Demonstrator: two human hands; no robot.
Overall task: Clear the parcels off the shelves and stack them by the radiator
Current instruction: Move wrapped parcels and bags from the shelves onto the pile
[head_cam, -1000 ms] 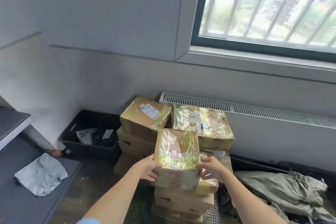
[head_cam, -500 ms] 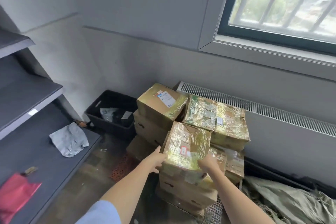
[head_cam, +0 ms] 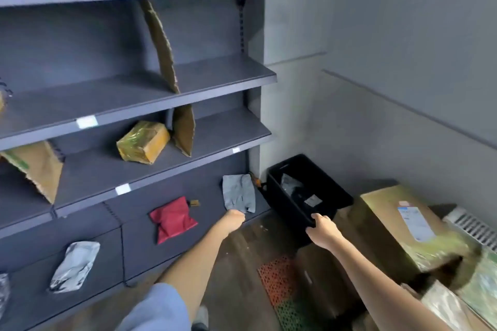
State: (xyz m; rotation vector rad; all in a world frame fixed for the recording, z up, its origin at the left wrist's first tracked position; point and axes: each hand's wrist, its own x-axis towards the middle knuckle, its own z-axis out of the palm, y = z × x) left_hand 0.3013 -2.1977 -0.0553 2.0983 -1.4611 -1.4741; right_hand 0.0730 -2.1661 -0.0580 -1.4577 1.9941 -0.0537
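- Parcels lie in two places: taped cardboard boxes (head_cam: 403, 226) stacked at the near right by the ribbed white radiator (head_cam: 473, 226), soft mailers on the grey metal shelves (head_cam: 134, 105).
- Left hand (head_cam: 233, 219) reaches toward the bottom shelf, fingers curled under, at the edge of a crumpled grey mailer (head_cam: 238, 196); whether it pinches it I cannot tell.
- Right hand (head_cam: 324, 231) hangs loosely curled, holding nothing, before a black plastic bin (head_cam: 306, 196).
- A red pouch (head_cam: 172, 219) lies nearby; higher up sits a glossy tape-wrapped box (head_cam: 142, 141).
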